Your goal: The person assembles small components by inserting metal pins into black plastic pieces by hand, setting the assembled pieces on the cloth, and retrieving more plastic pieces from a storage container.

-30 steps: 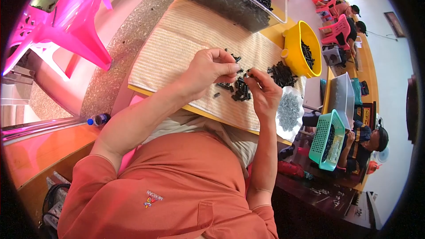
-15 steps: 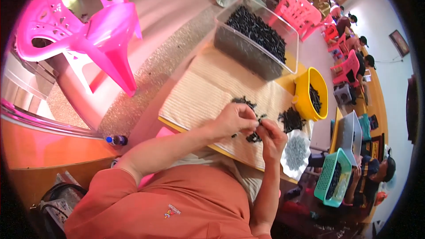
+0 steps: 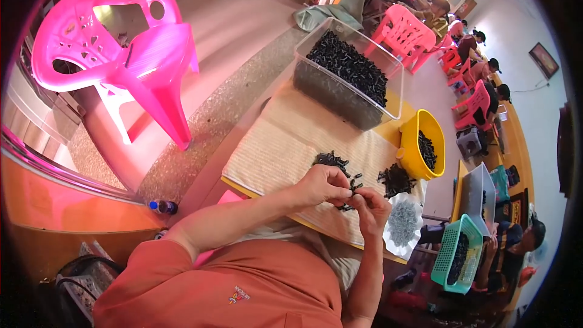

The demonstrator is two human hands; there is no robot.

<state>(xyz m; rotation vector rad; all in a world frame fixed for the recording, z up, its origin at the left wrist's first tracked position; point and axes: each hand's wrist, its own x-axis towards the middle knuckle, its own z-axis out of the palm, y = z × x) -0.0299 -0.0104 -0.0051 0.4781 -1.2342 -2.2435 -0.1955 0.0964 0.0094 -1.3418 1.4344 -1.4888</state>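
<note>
My left hand (image 3: 323,186) and my right hand (image 3: 370,209) meet over the near edge of the cloth-covered table, fingertips pinched together. Between them is a small black piece (image 3: 354,192), mostly covered by the fingers; its exact kind does not show. Just beyond my left hand lies a loose pile of small black pieces (image 3: 330,159) on the cloth. Farther right is another black pile (image 3: 398,180). Beside my right hand stands a white dish with a wavy rim (image 3: 419,229), full of small grey pieces (image 3: 403,222).
A clear plastic tub (image 3: 340,98) of black pieces stands at the table's far end, with a yellow container (image 3: 410,140) right of it. A green basket (image 3: 447,254) is at the right, near another person (image 3: 516,244). A pink chair (image 3: 152,67) stands left.
The whole view has tilted, so the table and tub sit lower in the picture. My hands stay together, pinching at nearly the same place over the cloth.
</note>
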